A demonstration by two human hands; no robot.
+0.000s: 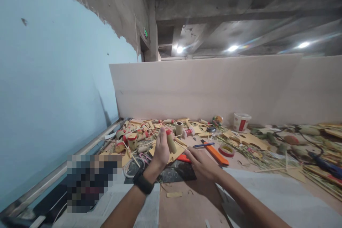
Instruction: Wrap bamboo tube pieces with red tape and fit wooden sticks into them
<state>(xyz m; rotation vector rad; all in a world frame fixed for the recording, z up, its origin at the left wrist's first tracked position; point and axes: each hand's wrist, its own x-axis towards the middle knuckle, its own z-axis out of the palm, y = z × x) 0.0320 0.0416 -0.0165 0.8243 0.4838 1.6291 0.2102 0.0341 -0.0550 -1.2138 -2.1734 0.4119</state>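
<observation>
Upright in my left hand (161, 151) is a small bamboo tube (171, 143) with a red top end, thumb and fingers closed around it. A thin wooden stick (181, 144) runs from the tube's side toward my right hand (202, 162), whose fingertips are closed on the stick's near end. Below the hands lie a black mat (179, 173) and a red object (184, 158), partly covered. Just right of them are an orange utility knife (216, 154) and a blue pen (203, 145).
Several red-rimmed bamboo pieces (133, 141) crowd the left. A tape roll (226, 150), a paper cup (242, 122) and straw-like scraps (255, 156) lie right. A white board (208, 91) stands behind. White sheets (272, 196) cover the front, and a metal rail (50, 181) edges the left.
</observation>
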